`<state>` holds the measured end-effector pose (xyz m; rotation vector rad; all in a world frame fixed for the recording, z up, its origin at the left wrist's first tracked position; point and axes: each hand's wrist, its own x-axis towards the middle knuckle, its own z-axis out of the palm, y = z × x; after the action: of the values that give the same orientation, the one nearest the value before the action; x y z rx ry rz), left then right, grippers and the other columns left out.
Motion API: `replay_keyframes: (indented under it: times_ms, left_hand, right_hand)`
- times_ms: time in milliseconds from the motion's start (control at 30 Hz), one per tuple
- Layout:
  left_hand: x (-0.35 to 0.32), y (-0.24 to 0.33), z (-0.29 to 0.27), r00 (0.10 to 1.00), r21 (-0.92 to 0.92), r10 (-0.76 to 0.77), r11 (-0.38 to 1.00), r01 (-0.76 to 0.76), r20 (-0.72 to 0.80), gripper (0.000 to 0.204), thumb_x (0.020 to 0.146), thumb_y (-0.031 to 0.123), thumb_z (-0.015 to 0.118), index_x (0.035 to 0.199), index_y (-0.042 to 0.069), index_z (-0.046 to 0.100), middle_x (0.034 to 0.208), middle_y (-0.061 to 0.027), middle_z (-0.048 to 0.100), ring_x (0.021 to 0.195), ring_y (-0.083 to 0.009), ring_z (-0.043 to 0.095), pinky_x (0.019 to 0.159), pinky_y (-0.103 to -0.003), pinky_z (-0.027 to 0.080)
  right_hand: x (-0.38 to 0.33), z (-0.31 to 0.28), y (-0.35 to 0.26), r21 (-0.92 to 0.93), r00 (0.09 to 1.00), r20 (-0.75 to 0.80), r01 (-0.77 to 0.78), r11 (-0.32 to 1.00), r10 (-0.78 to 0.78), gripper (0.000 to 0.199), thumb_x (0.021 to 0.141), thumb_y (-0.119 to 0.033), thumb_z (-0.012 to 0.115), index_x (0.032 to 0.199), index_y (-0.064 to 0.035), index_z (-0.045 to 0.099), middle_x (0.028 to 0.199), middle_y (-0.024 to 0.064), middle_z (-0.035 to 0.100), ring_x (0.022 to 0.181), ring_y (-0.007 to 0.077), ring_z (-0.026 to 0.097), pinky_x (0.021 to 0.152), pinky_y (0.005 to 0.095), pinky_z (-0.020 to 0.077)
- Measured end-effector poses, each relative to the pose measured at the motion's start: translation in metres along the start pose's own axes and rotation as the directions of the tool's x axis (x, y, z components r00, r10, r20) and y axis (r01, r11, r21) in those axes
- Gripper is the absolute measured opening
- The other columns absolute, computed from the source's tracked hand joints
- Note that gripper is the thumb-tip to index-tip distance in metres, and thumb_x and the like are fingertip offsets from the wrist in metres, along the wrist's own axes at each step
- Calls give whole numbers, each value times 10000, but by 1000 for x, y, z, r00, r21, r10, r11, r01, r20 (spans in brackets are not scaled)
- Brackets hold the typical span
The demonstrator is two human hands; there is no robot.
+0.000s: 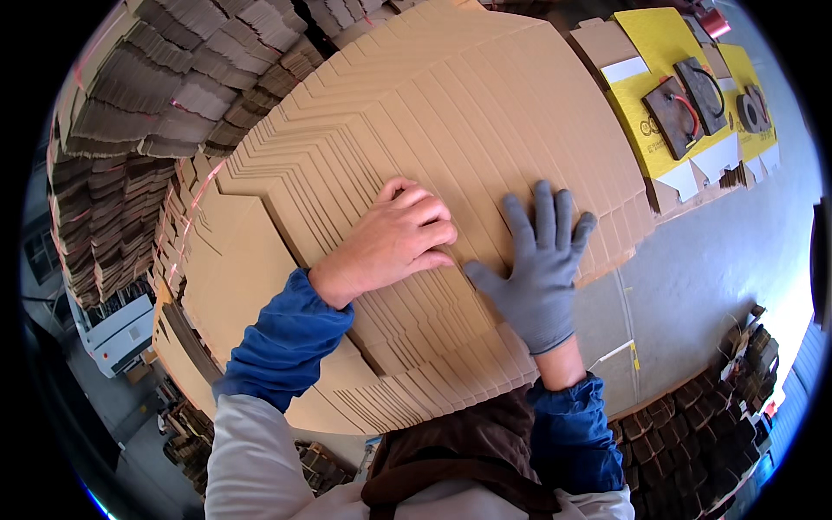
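Brown cardboard sheets (485,113) lie directly in front of me in a broad overlapping layer, edges staggered in steps. My left hand (394,234), bare, rests near the middle of the layer with its fingers curled; I cannot tell whether the fingertips clamp an edge. My right hand (548,260), in a grey glove (544,316), is placed just beside it, palm down, fingers spread, thumb directed toward the left hand. Both hands are apart from each other. Blue sleeves (290,338) cover my forearms. Near edge: brown apron (468,438). Upper right: yellow panels (634,97) carrying dark slabs (666,120) with handles, one red, one black. Upper left: tall cardboard stacks (139,95). Right: grey floor (693,269). Lower right: dark bundles (676,442).
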<state>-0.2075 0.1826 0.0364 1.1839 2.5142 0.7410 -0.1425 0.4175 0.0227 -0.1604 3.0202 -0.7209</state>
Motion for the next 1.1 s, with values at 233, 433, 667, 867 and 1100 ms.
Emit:
replay_keyframes:
  times_ms: [233,433,667,867,1100]
  left_hand:
    - [1,6,-8,999,6,23,1000,-23,41,266,825,293,851,903,153,638,1008,18,564,1062,-211,551,1142,-535,358]
    - [-2,5,-10,998,8,39,999,-39,48,268,810,277,861,923,154,652,1014,16,566,1066,-213,561,1145,-536,359]
    - [2,8,-12,994,8,81,997,-82,71,267,807,278,852,920,126,665,982,-7,569,1051,-202,565,1128,-473,386]
    - [6,7,-14,991,-12,96,995,-95,90,294,783,290,870,930,140,664,972,0,561,1028,-220,565,1126,-511,376]
    - [8,5,-13,991,15,100,995,-102,88,258,828,345,830,894,162,661,954,14,554,998,-194,552,1015,-413,397]
  right_hand:
    - [-6,6,-6,0,999,-24,25,1000,-25,892,715,-505,869,1473,-135,578,1579,252,430,1480,497,363,1183,770,166]
    - [-6,6,-8,-12,1000,-12,15,1000,-15,909,703,-510,874,1476,-136,577,1582,248,430,1485,497,356,1186,770,159]
    - [-5,7,-8,-31,1000,-3,2,1000,-2,915,698,-518,873,1478,-136,585,1599,253,423,1501,495,344,1203,756,143]
    - [-6,8,-6,-46,1000,-4,20,999,-21,924,709,-555,856,1479,-127,578,1610,261,405,1497,506,344,1199,763,132]
    - [-8,9,-7,-42,1000,-10,25,999,-25,926,737,-580,825,1486,-106,557,1620,265,385,1489,525,345,1187,778,118]
